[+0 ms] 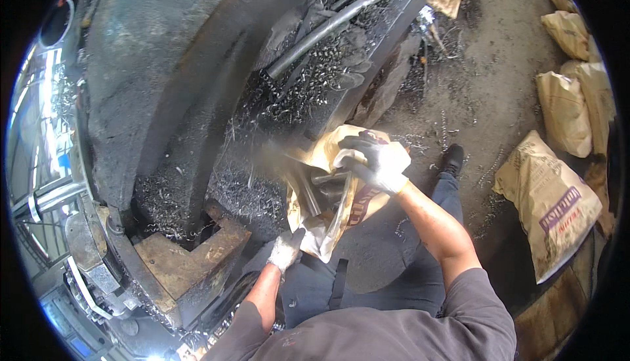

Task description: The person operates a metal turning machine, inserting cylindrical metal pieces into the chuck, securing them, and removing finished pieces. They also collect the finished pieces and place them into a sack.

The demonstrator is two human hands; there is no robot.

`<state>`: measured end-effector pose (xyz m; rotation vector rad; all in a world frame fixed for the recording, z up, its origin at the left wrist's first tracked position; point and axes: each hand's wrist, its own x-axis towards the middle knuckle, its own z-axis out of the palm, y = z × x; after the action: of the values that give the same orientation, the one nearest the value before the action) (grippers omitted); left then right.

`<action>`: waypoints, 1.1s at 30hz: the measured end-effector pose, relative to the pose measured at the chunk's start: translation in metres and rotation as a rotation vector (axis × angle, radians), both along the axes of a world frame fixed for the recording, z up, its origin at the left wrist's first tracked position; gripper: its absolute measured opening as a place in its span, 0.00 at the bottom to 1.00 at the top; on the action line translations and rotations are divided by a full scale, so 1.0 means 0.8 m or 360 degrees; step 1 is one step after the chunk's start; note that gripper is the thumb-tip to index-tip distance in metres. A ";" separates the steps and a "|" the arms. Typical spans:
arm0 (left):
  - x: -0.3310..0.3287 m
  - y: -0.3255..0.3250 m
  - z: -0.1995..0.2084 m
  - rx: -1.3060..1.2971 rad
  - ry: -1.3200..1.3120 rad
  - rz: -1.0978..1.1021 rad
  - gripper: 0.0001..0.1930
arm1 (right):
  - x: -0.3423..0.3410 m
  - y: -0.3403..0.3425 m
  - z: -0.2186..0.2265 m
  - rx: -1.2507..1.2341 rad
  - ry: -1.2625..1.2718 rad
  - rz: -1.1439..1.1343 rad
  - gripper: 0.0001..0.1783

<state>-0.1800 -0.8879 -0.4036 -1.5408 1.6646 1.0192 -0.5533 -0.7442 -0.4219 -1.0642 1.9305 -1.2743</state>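
A tan paper sack (373, 209) with dark purple print hangs in front of my legs, its mouth gaping upward. Inside it show several grey metal pieces (310, 195), some of them long and rounded. My left hand (285, 249), in a whitish glove, is closed on the sack's near left edge. At the far right rim, my right hand (380, 163), in a white glove with dark smudged fingers, has its fingers curled over the folded paper. The right palm hides part of the rim. A blurred patch lies just left of the sack's mouth.
To the left stands a large grey machine (157, 65) strewn with metal shavings (308, 85). A steel pipe (338, 26) lies across its ledge. A rusty angular block (190, 262) juts out at lower left. Several paper sacks (550, 197) rest along the right, beside the concrete floor (492, 92).
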 end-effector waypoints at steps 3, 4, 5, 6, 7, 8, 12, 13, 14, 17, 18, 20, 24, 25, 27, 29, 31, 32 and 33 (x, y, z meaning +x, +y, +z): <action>-0.008 -0.006 0.000 -0.0075 -0.0134 -0.0036 0.36 | 0.001 0.009 -0.026 0.0372 -0.0367 -0.0206 0.18; -0.014 -0.013 0.004 -0.0178 -0.0145 -0.0201 0.36 | 0.003 0.011 -0.040 0.0535 -0.0230 -0.0296 0.19; -0.021 -0.021 0.005 -0.0280 -0.0165 -0.0366 0.37 | 0.011 0.007 -0.062 0.0702 -0.0089 -0.0395 0.20; -0.020 -0.037 -0.002 -0.0225 -0.0329 -0.0603 0.46 | 0.019 0.007 -0.083 0.0763 -0.0096 -0.0461 0.19; -0.069 -0.033 0.011 -0.0465 -0.0390 -0.0446 0.45 | 0.023 0.007 -0.108 0.0726 -0.0243 -0.0537 0.19; -0.120 -0.026 0.028 -0.0701 -0.0467 -0.0278 0.45 | 0.028 0.008 -0.128 0.0641 -0.0445 -0.0602 0.18; -0.111 -0.066 -0.028 -0.0942 -0.0098 0.0060 0.37 | 0.047 0.014 -0.172 -0.0111 -0.1229 -0.0873 0.12; -0.089 -0.085 -0.048 -0.1013 0.0013 0.0388 0.33 | 0.046 0.023 -0.181 -0.0020 -0.1145 -0.0832 0.12; -0.101 -0.096 -0.051 -0.1068 0.0128 0.0710 0.30 | 0.041 0.023 -0.161 -0.0067 -0.1417 -0.0909 0.10; -0.026 -0.126 -0.133 -0.0731 0.1080 0.1906 0.31 | 0.036 0.021 -0.097 -0.0150 -0.2054 -0.1094 0.06; -0.002 -0.140 -0.161 -0.0452 0.1293 0.2068 0.31 | 0.037 0.031 -0.091 -0.0132 -0.2117 -0.1129 0.06; -0.032 -0.129 -0.166 -0.0113 0.1512 0.2019 0.33 | 0.037 0.070 -0.087 0.0022 -0.2300 -0.1142 0.09; -0.091 -0.065 -0.115 0.0146 0.1629 0.1991 0.25 | 0.050 0.139 -0.054 -0.0004 -0.2420 -0.1179 0.14; -0.048 -0.058 -0.118 0.0227 0.1642 0.1964 0.22 | 0.062 0.165 -0.060 0.0045 -0.2500 -0.1109 0.16; 0.020 -0.030 -0.123 0.0935 0.1922 0.2036 0.18 | 0.070 0.182 -0.031 0.0297 -0.2388 -0.1202 0.15; -0.008 0.004 -0.088 0.1110 0.1705 0.2172 0.18 | 0.096 0.220 -0.038 0.0458 -0.2025 -0.1245 0.13; -0.059 0.055 -0.022 0.0531 0.1060 0.2043 0.17 | 0.115 0.240 -0.026 0.0892 -0.1669 -0.1204 0.18; -0.069 0.077 -0.006 0.0443 0.0846 0.1891 0.15 | 0.118 0.251 -0.019 0.1168 -0.1413 -0.1098 0.21; -0.077 0.097 0.014 0.0424 0.0754 0.1622 0.14 | 0.123 0.261 -0.007 0.1308 -0.1235 -0.0996 0.22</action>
<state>-0.2419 -0.8103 -0.3921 -2.0843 0.8452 2.1518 -0.4551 -0.5352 -0.4275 0.4278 1.8599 -0.8053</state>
